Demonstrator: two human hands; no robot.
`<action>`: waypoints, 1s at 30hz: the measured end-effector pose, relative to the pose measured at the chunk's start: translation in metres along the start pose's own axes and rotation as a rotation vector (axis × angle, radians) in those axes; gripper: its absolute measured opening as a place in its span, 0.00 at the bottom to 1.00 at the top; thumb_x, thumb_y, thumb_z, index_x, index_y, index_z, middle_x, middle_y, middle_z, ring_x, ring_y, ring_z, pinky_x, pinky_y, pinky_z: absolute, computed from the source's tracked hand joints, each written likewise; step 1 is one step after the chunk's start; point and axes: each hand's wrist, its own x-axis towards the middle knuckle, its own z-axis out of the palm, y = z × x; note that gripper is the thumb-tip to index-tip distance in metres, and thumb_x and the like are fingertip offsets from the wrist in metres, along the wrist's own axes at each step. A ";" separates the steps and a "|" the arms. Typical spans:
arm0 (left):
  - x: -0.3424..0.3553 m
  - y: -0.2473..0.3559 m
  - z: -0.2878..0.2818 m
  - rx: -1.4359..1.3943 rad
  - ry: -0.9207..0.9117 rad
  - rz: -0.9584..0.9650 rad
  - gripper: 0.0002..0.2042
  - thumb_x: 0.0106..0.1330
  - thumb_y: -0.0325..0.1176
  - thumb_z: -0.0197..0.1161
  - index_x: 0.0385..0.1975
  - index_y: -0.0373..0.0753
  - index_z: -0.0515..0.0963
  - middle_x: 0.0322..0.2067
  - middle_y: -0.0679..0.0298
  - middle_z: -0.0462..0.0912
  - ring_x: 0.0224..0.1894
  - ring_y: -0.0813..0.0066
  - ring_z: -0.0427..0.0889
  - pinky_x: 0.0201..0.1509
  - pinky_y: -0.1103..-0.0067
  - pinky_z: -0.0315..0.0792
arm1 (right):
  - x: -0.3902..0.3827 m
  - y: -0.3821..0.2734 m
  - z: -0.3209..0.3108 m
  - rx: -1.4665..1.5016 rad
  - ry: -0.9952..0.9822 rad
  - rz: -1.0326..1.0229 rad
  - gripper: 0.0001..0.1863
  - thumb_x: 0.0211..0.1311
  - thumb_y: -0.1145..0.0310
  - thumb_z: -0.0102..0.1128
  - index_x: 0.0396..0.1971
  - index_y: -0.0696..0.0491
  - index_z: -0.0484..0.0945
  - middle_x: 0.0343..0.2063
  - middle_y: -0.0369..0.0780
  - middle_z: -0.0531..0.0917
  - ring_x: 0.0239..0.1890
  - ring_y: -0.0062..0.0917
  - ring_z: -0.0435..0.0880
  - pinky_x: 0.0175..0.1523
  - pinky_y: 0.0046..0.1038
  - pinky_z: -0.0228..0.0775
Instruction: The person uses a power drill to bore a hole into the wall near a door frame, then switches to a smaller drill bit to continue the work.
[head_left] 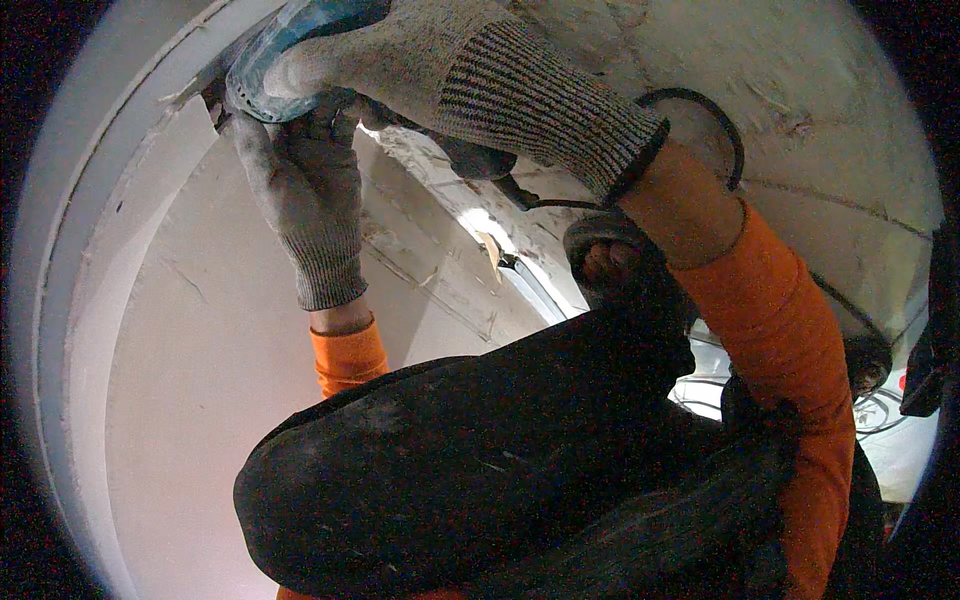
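Head view: the blue power tool (262, 78) sits upper left, near the pale panel (200, 350); my right hand (395, 65) has its fingers clamped on it, probably bearing its weight. My left hand (300, 175) is under its front, perhaps steadying; whether those fingers grip, I cannot tell. A black cord (565, 204) passes my right wrist.

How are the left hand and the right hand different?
The right hand looks bigger in the picture; the left hand looks smaller. The right hand comes in sideways from the right, while the left hand points upward. The right hand has its grip on a blue tool; the left hand sits just under it. Both wear grey knit gloves below orange sleeves.
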 end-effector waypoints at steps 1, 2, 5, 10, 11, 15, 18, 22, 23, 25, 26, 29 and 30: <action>0.001 -0.005 0.001 0.322 0.255 0.181 0.24 0.81 0.51 0.47 0.67 0.40 0.69 0.62 0.54 0.78 0.60 0.57 0.81 0.60 0.60 0.79 | 0.001 -0.003 0.003 -0.043 0.014 0.110 0.24 0.70 0.47 0.59 0.45 0.55 0.84 0.36 0.42 0.85 0.43 0.28 0.85 0.56 0.31 0.78; 0.002 -0.006 0.001 0.479 0.373 0.279 0.24 0.81 0.51 0.47 0.67 0.41 0.69 0.62 0.54 0.78 0.60 0.57 0.81 0.60 0.60 0.79 | 0.002 -0.002 0.005 -0.066 0.022 0.166 0.23 0.70 0.47 0.59 0.45 0.54 0.84 0.36 0.42 0.85 0.43 0.28 0.85 0.56 0.31 0.78; 0.006 -0.012 -0.003 0.584 0.464 0.321 0.24 0.81 0.50 0.48 0.67 0.41 0.69 0.62 0.54 0.79 0.60 0.57 0.81 0.61 0.60 0.78 | 0.009 0.018 0.005 -0.330 0.024 -0.049 0.23 0.71 0.47 0.59 0.45 0.54 0.84 0.36 0.41 0.85 0.42 0.27 0.86 0.56 0.31 0.78; -0.003 0.010 -0.008 0.423 0.331 0.260 0.24 0.80 0.50 0.50 0.67 0.41 0.70 0.62 0.55 0.78 0.61 0.57 0.79 0.65 0.60 0.74 | 0.015 0.022 0.018 -0.649 -0.017 -0.289 0.23 0.70 0.47 0.60 0.44 0.53 0.84 0.36 0.40 0.87 0.42 0.28 0.88 0.56 0.31 0.80; -0.004 0.009 -0.002 0.468 0.356 0.285 0.25 0.80 0.50 0.50 0.67 0.41 0.70 0.62 0.55 0.78 0.62 0.57 0.79 0.66 0.60 0.74 | 0.019 0.009 0.020 -0.656 -0.018 -0.189 0.22 0.69 0.47 0.60 0.44 0.53 0.84 0.36 0.41 0.87 0.43 0.28 0.88 0.55 0.32 0.80; -0.001 -0.007 0.004 0.628 0.492 0.416 0.25 0.80 0.51 0.51 0.67 0.40 0.71 0.63 0.55 0.78 0.64 0.58 0.78 0.68 0.59 0.72 | 0.038 -0.020 0.024 -0.300 -0.014 0.373 0.24 0.67 0.46 0.62 0.44 0.54 0.85 0.36 0.42 0.88 0.43 0.29 0.89 0.55 0.32 0.81; 0.007 -0.011 -0.006 0.455 0.427 0.324 0.25 0.80 0.50 0.52 0.66 0.39 0.71 0.62 0.55 0.79 0.64 0.60 0.78 0.69 0.61 0.72 | 0.031 -0.001 0.016 -0.397 0.059 0.122 0.24 0.66 0.46 0.63 0.44 0.54 0.85 0.36 0.42 0.88 0.42 0.29 0.89 0.55 0.32 0.81; -0.005 -0.005 -0.005 0.516 0.469 0.384 0.24 0.80 0.50 0.52 0.66 0.39 0.71 0.62 0.56 0.79 0.63 0.60 0.78 0.69 0.62 0.72 | 0.036 0.028 0.028 -0.419 0.084 -0.024 0.24 0.64 0.46 0.65 0.44 0.53 0.85 0.36 0.42 0.88 0.42 0.30 0.89 0.54 0.32 0.81; -0.006 -0.004 -0.005 0.520 0.473 0.393 0.24 0.80 0.50 0.52 0.66 0.39 0.71 0.62 0.56 0.79 0.63 0.60 0.79 0.69 0.62 0.72 | 0.037 0.028 0.028 -0.421 0.090 -0.033 0.24 0.64 0.46 0.65 0.44 0.53 0.85 0.36 0.41 0.88 0.42 0.30 0.89 0.54 0.32 0.81; -0.009 -0.004 -0.004 0.526 0.483 0.404 0.24 0.80 0.50 0.51 0.66 0.39 0.71 0.62 0.56 0.79 0.63 0.60 0.79 0.69 0.63 0.72 | 0.037 0.030 0.031 -0.425 0.092 -0.034 0.24 0.63 0.46 0.66 0.44 0.53 0.85 0.36 0.41 0.88 0.42 0.30 0.88 0.53 0.33 0.81; -0.010 -0.002 -0.004 0.534 0.487 0.410 0.24 0.80 0.50 0.51 0.66 0.39 0.71 0.61 0.56 0.79 0.63 0.61 0.79 0.69 0.63 0.72 | 0.039 0.031 0.032 -0.420 0.100 -0.043 0.24 0.63 0.46 0.66 0.44 0.53 0.85 0.36 0.41 0.88 0.41 0.30 0.88 0.53 0.33 0.81; -0.004 -0.013 -0.002 0.518 0.481 0.402 0.24 0.80 0.50 0.51 0.66 0.38 0.71 0.61 0.56 0.80 0.62 0.61 0.80 0.69 0.63 0.72 | 0.035 0.030 0.026 -0.458 0.134 -0.050 0.25 0.61 0.46 0.67 0.44 0.53 0.85 0.36 0.41 0.88 0.41 0.30 0.88 0.53 0.33 0.81; 0.001 -0.022 -0.002 0.503 0.473 0.389 0.24 0.80 0.50 0.51 0.66 0.38 0.72 0.61 0.56 0.80 0.62 0.61 0.80 0.69 0.63 0.72 | 0.030 0.028 0.021 -0.483 0.155 -0.046 0.25 0.61 0.46 0.68 0.44 0.53 0.85 0.36 0.41 0.88 0.41 0.30 0.88 0.53 0.33 0.81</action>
